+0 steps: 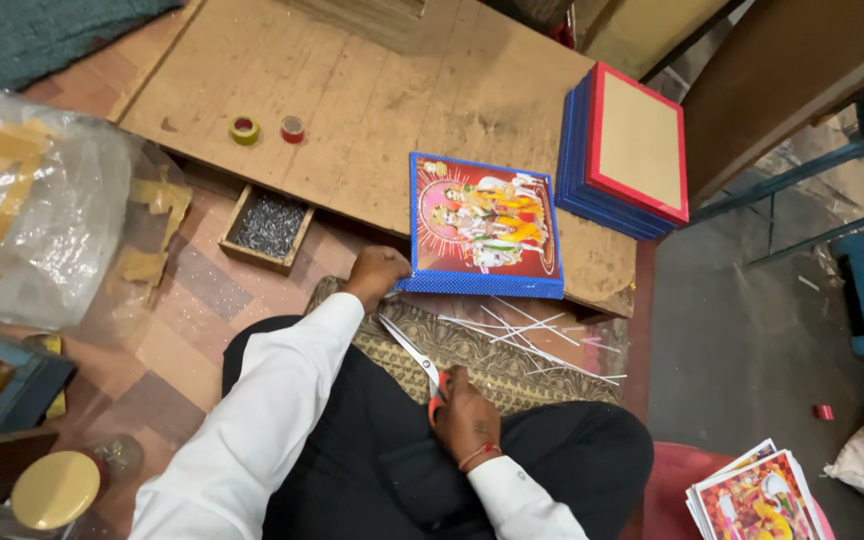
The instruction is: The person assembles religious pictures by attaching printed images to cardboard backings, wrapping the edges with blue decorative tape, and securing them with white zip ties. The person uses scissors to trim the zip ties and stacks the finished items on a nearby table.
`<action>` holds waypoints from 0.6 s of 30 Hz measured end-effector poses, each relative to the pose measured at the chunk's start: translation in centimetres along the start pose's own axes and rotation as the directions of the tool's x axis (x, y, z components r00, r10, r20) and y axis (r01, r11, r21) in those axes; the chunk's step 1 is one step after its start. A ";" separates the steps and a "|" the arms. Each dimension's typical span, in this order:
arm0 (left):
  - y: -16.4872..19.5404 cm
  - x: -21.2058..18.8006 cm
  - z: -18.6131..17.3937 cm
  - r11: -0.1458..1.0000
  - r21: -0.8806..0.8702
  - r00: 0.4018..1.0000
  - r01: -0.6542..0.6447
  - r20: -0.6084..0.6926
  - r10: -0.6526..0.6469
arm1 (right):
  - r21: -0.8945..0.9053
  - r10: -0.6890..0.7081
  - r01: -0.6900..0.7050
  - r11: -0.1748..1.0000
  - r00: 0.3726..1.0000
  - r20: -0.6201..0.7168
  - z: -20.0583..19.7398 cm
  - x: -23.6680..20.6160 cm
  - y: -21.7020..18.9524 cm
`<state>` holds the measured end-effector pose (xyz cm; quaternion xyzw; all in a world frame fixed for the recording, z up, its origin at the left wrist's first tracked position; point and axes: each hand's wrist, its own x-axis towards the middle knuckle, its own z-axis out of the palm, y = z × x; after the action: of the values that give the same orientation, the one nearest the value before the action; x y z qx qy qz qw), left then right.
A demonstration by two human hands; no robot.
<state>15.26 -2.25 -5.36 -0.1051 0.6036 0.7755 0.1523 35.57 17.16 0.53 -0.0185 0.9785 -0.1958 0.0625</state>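
Note:
A blue-framed colourful picture [482,225] lies on a low wooden board [372,100] in front of me. My left hand [376,272] grips the frame's near-left corner. My right hand [464,415] holds red-handled scissors [410,350] over my lap, blades pointing up-left toward the frame's corner. Thin white strips [532,335] lie scattered on the patterned cloth [472,355] just below the frame.
A stack of blue and red frames [627,155] sits at the board's right end. Two tape rolls [266,130] rest on the board. A small wooden box of nails [268,226], a plastic bag [37,215] at left, and printed pictures [752,495] at bottom right.

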 end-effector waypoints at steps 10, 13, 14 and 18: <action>1.3 -1.0 -0.4 0.967 0.256 0.985 -0.013 -0.163 0.056 | 0.777 0.033 -0.623 0.091 0.781 0.623 -0.2 -2.6 -1.2; 1.1 -1.1 -0.6 0.968 0.249 0.984 0.007 -0.176 0.038 | 0.843 0.007 -0.538 0.008 0.843 0.538 1.1 -3.1 -3.0; 1.1 -1.1 -0.6 0.971 0.240 0.984 -0.002 -0.175 0.045 | 0.874 0.013 -0.486 0.000 0.874 0.486 1.3 -2.5 -3.3; 1.1 -0.9 -0.7 0.971 0.226 0.986 -0.071 -0.130 0.103 | 0.887 0.031 -0.461 0.033 0.888 0.460 1.3 0.7 -3.9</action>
<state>15.71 -3.27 -4.16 -0.1154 0.6994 0.7001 0.0859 35.08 13.00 0.80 0.1695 0.5470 -0.7818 0.2467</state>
